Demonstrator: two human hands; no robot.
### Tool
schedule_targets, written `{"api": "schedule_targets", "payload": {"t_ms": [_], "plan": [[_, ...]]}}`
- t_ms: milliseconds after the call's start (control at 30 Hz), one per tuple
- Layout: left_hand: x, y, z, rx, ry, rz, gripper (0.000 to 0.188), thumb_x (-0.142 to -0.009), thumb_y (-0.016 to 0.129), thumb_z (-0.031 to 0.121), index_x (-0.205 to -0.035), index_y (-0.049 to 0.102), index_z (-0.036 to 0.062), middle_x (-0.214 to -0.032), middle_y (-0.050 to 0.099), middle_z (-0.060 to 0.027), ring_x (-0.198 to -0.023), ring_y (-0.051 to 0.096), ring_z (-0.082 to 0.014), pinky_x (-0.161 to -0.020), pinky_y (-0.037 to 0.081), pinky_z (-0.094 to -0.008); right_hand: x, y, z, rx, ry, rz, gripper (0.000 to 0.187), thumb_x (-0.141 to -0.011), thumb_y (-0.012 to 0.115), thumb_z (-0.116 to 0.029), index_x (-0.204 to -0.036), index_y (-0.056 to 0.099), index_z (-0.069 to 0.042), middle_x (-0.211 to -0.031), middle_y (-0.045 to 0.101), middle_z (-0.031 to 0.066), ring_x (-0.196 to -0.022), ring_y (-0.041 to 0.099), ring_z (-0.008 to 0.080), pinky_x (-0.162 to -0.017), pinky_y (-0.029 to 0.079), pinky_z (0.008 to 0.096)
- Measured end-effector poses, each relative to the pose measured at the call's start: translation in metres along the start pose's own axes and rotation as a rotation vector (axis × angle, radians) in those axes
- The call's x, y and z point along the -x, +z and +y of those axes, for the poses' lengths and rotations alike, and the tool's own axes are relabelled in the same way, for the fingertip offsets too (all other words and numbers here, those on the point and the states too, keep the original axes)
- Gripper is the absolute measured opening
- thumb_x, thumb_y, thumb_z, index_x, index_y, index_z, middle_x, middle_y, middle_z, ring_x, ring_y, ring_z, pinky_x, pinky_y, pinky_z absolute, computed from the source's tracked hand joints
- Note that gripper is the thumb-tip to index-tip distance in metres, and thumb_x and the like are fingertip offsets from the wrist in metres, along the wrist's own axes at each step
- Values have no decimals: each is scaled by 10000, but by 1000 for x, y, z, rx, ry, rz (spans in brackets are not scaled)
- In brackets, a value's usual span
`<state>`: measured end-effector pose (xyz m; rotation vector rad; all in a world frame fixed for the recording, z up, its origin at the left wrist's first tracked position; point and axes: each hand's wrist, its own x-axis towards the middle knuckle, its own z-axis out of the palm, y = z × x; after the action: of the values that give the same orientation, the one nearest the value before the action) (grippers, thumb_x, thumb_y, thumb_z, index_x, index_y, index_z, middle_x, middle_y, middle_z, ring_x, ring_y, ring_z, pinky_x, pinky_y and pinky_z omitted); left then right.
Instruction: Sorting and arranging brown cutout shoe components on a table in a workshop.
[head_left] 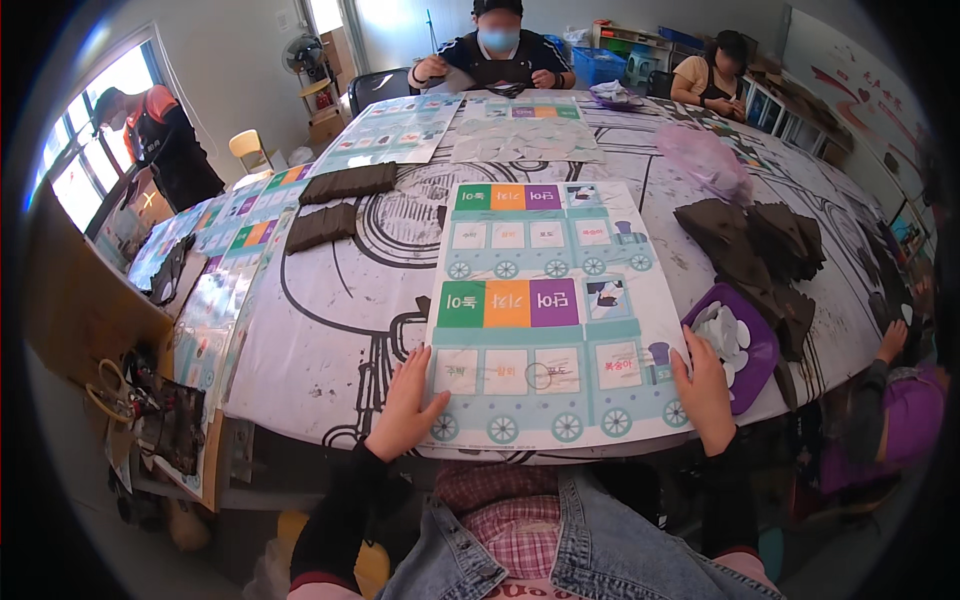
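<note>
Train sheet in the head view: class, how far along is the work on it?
Done: the train sheet lies flat on the table. In hand: the left hand and right hand press its lower corners. Left: the purple tray of white round pieces beside the right hand sits untouched.

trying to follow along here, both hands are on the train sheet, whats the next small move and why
Probably the right hand should lift off the train sheet and reach into the purple tray just beside it. Both hands only press flat on the sheet's lower corners, the left hand already steadies it, and the white round pieces sit in the tray beside the right hand.
</note>
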<state>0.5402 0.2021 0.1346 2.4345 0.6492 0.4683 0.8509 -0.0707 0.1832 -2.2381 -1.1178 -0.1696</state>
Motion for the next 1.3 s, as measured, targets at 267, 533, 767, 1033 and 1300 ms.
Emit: {"api": "schedule_targets", "payload": {"t_ms": [267, 533, 767, 1033, 1300], "plan": [[-9, 1, 3, 222, -39, 41, 633, -855, 591, 194, -1356, 298, -57, -1352, 391, -249, -1314, 313, -343, -1105, 155, -440, 10, -7, 0, -43, 172, -17, 384, -904, 526, -215, -1160, 504, 70, -1112, 549, 233, -997, 549, 367, -859, 436, 394], [-3, 1, -3, 406, -93, 69, 589, -875, 541, 53, -1385, 264, -45, -1397, 345, -199, -1310, 329, -266, -1072, 246, -325, 30, 5, -17, 109, 29, -43, 523, -839, 607, -218, -1232, 433, 80, -1263, 426, 303, -1136, 455, 427, -970, 378, 419], [-9, -1, 1, 550, -177, 127, 596, -886, 501, 27, -1413, 227, -17, -1438, 299, -179, -1327, 297, -242, -1082, 214, -315, 44, 9, -11, -4, -3, -105, 552, -839, 600, -259, -1255, 425, 59, -1268, 432, 284, -1133, 460, 414, -943, 383, 427], [-11, -2, 14, 590, -206, 38, 611, -877, 481, 5, -1423, 206, -2, -1433, 300, -205, -1338, 280, -262, -1079, 218, -342, 41, 2, -4, 256, -62, 5, 403, -827, 596, -224, -1131, 530, 33, -1150, 550, 174, -1041, 525, 300, -867, 403, 392], [-15, -16, 5, 373, -170, 90, 579, -881, 476, 23, -1410, 243, -13, -1441, 299, -177, -1334, 290, -272, -1087, 214, -354, 22, -45, 9, -50, 93, 149, 103, -799, 622, -117, -869, 616, -43, -801, 616, 82, -656, 609, 209, -587, 462, 326]]}}
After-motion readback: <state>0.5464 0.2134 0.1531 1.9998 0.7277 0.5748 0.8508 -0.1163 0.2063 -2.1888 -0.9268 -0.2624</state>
